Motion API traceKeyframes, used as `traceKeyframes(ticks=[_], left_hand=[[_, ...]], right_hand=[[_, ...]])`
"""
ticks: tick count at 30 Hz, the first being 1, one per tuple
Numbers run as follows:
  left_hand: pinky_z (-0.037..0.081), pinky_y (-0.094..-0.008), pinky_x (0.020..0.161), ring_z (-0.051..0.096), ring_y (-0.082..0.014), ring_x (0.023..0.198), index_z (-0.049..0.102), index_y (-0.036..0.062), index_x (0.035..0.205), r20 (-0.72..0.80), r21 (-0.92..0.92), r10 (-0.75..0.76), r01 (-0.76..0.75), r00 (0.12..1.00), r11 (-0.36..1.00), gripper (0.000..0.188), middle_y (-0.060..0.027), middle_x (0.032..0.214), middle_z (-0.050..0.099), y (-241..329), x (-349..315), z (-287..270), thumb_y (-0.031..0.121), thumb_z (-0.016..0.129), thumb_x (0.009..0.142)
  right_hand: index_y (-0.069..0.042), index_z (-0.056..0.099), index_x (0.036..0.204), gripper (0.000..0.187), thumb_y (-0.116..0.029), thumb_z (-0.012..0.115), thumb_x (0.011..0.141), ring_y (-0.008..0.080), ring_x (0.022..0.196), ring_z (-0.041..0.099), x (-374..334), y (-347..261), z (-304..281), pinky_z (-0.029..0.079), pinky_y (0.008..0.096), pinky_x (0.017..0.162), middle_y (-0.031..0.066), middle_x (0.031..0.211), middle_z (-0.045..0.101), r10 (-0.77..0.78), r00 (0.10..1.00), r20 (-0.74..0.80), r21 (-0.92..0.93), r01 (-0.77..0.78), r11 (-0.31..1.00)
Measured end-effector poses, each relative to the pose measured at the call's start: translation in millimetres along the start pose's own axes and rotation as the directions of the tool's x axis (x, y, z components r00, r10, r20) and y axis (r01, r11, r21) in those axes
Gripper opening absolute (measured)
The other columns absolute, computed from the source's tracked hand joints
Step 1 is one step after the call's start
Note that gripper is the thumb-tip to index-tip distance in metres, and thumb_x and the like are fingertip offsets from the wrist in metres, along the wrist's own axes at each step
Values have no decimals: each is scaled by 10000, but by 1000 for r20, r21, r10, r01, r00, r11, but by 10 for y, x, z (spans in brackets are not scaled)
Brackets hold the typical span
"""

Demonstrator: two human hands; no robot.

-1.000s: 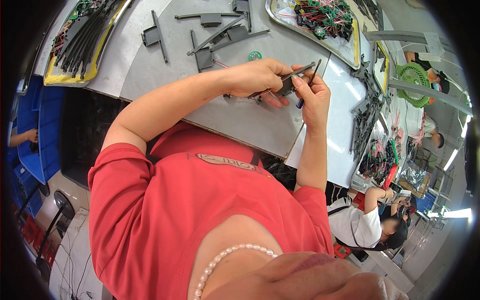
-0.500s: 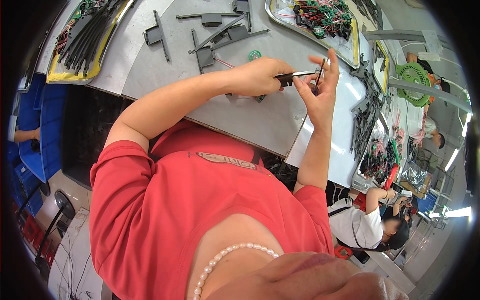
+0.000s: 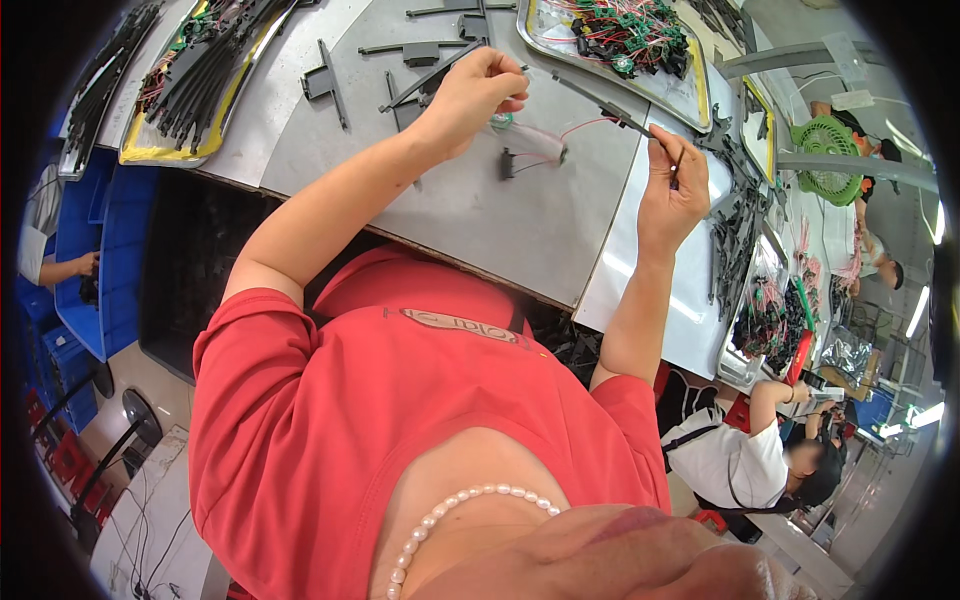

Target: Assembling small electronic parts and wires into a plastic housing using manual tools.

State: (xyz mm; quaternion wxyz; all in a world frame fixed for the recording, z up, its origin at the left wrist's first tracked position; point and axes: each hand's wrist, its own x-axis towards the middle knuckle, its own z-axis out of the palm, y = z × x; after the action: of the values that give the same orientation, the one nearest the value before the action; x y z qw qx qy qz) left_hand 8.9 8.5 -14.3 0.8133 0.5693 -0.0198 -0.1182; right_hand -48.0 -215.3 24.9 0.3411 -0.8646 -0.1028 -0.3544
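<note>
My left hand [image 3: 478,100] hovers over the grey table, fingers curled into a pinch. A tiny bit shows at its fingertips, too small to name. My right hand [image 3: 676,190] grips one end of a thin black plastic strip [image 3: 600,103], which slants up and left. Another slim dark item crosses its fingers, its kind unclear. From the strip a red wire [image 3: 582,125] leads to a small blurred part [image 3: 563,154]. A small black piece [image 3: 507,163] is wired to that part. Just under my left hand sits a round green part [image 3: 501,120], partly hidden.
Several dark plastic frames [image 3: 322,82] lie on the far table. A yellow-edged tray [image 3: 170,157] of black strips stands far left, and another tray [image 3: 704,95] holds green boards and wires. Black strips [image 3: 735,245] pile up at right. A co-worker [image 3: 730,460] sits at lower right.
My hands have drawn apart: the left moved up and left, the right a little right and down. The black piece that was in my left hand's grip is gone from it; the right has closed on the strip.
</note>
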Motion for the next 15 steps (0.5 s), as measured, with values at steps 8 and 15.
traceKeyframes(ticks=[8,15], left_hand=[[495,-227,703,601,-140,807,568,4,1007,232,-301,-463,515,856,803,218,-36,848,589,-28,-460,23,198,553,908],[514,-203,666,596,-119,797,564,2,1089,108,-532,-409,401,906,746,300,-45,885,587,-112,-411,40,256,532,932]], right_hand=[[-52,692,961,127,-88,658,844,63,707,491,-44,-64,10,393,197,609,-7,840,588,105,993,-54,155,-95,983],[-49,666,985,125,-89,628,873,34,698,444,-101,-63,-62,354,168,599,-24,898,571,240,968,-71,420,-190,887]])
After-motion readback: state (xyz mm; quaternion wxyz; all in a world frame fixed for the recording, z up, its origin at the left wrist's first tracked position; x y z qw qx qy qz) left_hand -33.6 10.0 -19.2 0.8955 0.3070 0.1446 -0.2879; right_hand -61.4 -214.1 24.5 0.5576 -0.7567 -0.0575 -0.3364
